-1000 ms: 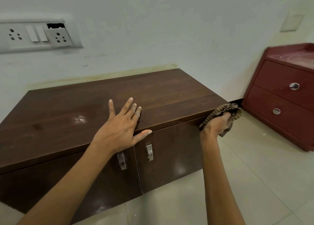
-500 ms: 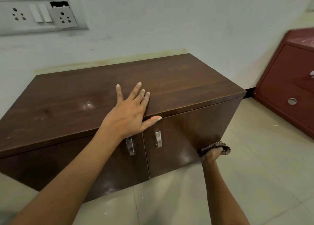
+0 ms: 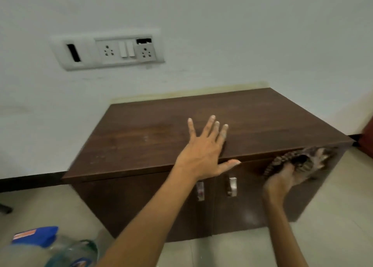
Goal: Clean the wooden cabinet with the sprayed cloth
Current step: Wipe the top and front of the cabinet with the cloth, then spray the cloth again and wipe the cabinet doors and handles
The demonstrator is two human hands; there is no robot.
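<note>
On the cabinet top (image 3: 141,145) the left hand (image 3: 203,153) lies flat; right hand (image 3: 282,181) grips the cloth (image 3: 287,159).

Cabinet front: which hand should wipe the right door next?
Right. The right hand grips the cloth against the top of the right door. The left hand lies flat on the cabinet top, holding nothing.

The cabinet (image 3: 252,113) is dark brown with fine wood grain, and its two handles (image 3: 232,186) are silver. The cloth (image 3: 290,161) has brown and grey stripes. The wall (image 3: 242,34) is pale grey-white, the skirting (image 3: 30,180) black, the floor tiles (image 3: 333,236) beige. The bottle (image 3: 66,252) has a blue and orange label (image 3: 36,236).
</note>
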